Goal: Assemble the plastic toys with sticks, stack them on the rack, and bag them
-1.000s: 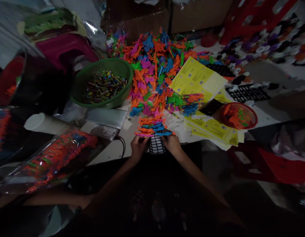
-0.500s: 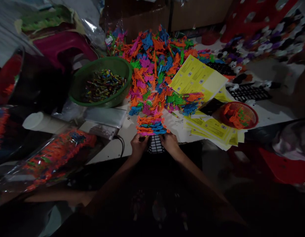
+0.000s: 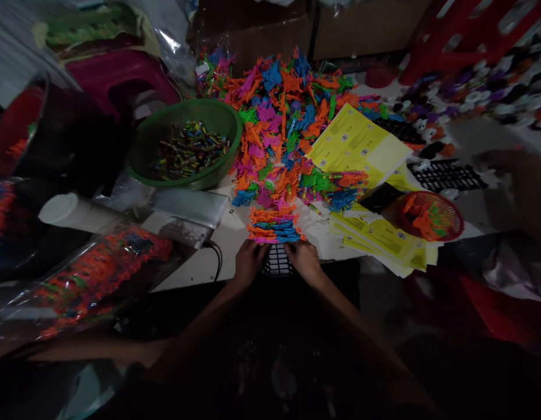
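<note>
A black slotted tray (image 3: 278, 261) lies at the near table edge. Rows of orange, blue and pink plastic figures (image 3: 276, 225) cover its far part, while the near slots show bare. My left hand (image 3: 248, 261) is at the tray's left side, its fingers closed at the nearest pink row. On the opposite side, my right hand (image 3: 305, 260) has its fingers closed at the right end of that row. Dim light and the fingers hide what each hand grips. Beyond the tray spreads a large heap of similar bright figures (image 3: 270, 125).
Left of the heap stands a green basin (image 3: 235, 128) of small printed tubes. A clear bag of figures (image 3: 99, 277) lies at left. Yellow printed sheets (image 3: 358, 137) and a red basket (image 3: 456, 219) are on the right. Another person's hand (image 3: 500, 160) shows at far right.
The view has shifted slightly, so most things appear a little farther right. My hands stay at the near row. Another person's hand has come in at the far right.
</note>
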Motion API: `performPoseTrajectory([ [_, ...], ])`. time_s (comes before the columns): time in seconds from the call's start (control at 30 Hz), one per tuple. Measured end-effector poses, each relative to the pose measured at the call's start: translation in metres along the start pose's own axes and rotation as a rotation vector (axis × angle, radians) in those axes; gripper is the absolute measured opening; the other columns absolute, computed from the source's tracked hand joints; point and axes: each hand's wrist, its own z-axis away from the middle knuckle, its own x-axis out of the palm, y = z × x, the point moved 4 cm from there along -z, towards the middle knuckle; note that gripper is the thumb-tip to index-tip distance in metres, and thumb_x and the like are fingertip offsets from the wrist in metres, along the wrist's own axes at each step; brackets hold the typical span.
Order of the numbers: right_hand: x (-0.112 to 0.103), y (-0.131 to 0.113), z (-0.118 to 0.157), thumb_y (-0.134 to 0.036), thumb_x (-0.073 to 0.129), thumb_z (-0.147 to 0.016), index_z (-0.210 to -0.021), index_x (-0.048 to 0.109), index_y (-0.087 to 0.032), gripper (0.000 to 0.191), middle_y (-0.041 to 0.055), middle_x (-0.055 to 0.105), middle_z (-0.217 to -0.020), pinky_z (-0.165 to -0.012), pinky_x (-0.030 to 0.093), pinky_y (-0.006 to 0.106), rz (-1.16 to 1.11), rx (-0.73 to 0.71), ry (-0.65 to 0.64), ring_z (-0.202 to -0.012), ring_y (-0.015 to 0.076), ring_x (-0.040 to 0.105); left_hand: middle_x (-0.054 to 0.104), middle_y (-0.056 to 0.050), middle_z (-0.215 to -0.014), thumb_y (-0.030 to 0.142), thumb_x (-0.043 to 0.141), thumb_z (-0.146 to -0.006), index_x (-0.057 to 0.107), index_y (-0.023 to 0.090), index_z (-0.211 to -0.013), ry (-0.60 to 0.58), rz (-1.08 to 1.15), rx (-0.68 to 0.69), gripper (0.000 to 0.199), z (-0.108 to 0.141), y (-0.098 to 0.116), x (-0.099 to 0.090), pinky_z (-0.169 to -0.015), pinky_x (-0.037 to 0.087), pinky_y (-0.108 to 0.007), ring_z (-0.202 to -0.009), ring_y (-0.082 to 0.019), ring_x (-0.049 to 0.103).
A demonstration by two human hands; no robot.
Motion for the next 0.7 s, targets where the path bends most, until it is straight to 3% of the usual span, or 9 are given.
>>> performPoseTrajectory([
  [0.3, 0.002, -0.006, 0.001, -0.027, 0.042, -0.083, -0.099, 0.063, -0.019, 0.027, 0.0085, 0.067, -0.094, -0.075, 0.045, 0.025, -0.034, 0.002, -0.046, -0.091, 0.0196, 0.061, 0.063, -0.007, -0.068, 0.036, 0.055, -0.076, 0.065, 0.017, -0.069, -0.061, -0.156, -0.089, 0.023, -0.004, -0.009, 0.014, -0.059, 0.042, -0.025, -0.065, -0.017, 0.059],
  [0.43, -0.01, 0.007, 0.001, -0.025, 0.046, -0.081, -0.087, 0.065, -0.02, 0.021, 0.0056, 0.068, -0.088, -0.075, 0.046, 0.026, -0.165, -0.077, -0.086, -0.088, 0.0176, 0.062, 0.066, -0.007, -0.073, 0.038, 0.054, -0.076, 0.066, 0.018, -0.074, -0.129, -0.109, -0.069, 0.024, -0.005, -0.013, 0.001, -0.059, 0.043, -0.026, -0.066, -0.018, 0.06],
  [0.53, -0.035, 0.03, -0.015, -0.03, 0.05, -0.078, -0.081, 0.065, -0.02, 0.019, 0.0016, 0.068, -0.074, -0.061, 0.046, 0.023, -0.306, -0.058, -0.16, -0.064, 0.0145, 0.063, 0.067, -0.004, -0.073, 0.037, 0.057, -0.072, 0.067, 0.021, -0.073, -0.237, 0.092, -0.017, 0.018, -0.017, -0.025, -0.019, -0.061, 0.044, -0.025, -0.065, -0.016, 0.06],
  [0.6, -0.058, 0.043, -0.039, -0.039, 0.045, -0.081, -0.079, 0.065, -0.017, 0.029, 0.0027, 0.067, -0.068, -0.053, 0.043, 0.022, -0.326, 0.074, -0.006, -0.053, 0.0132, 0.06, 0.067, -0.003, -0.07, 0.036, 0.058, -0.069, 0.067, 0.021, -0.071, -0.201, 0.233, -0.033, 0.017, -0.036, -0.032, -0.034, -0.058, 0.044, -0.024, -0.061, -0.015, 0.059],
  [0.67, -0.074, 0.044, -0.067, -0.047, 0.038, -0.083, -0.077, 0.065, -0.016, 0.041, 0.0057, 0.067, -0.068, -0.053, 0.041, 0.022, -0.262, 0.193, 0.168, -0.055, 0.0142, 0.06, 0.063, -0.002, -0.061, 0.039, 0.057, -0.068, 0.066, 0.019, -0.068, -0.126, 0.353, -0.088, 0.021, -0.064, -0.031, -0.043, -0.05, 0.041, -0.023, -0.052, -0.013, 0.054],
  [0.7, -0.076, 0.04, -0.081, -0.05, 0.038, -0.082, -0.074, 0.065, -0.016, 0.044, 0.007, 0.067, -0.068, -0.053, 0.041, 0.023, -0.211, 0.227, 0.193, -0.058, 0.0154, 0.061, 0.061, -0.001, -0.058, 0.041, 0.056, -0.067, 0.065, 0.018, -0.068, -0.106, 0.414, -0.121, 0.024, -0.08, -0.027, -0.043, -0.047, 0.039, -0.022, -0.048, -0.012, 0.051],
])
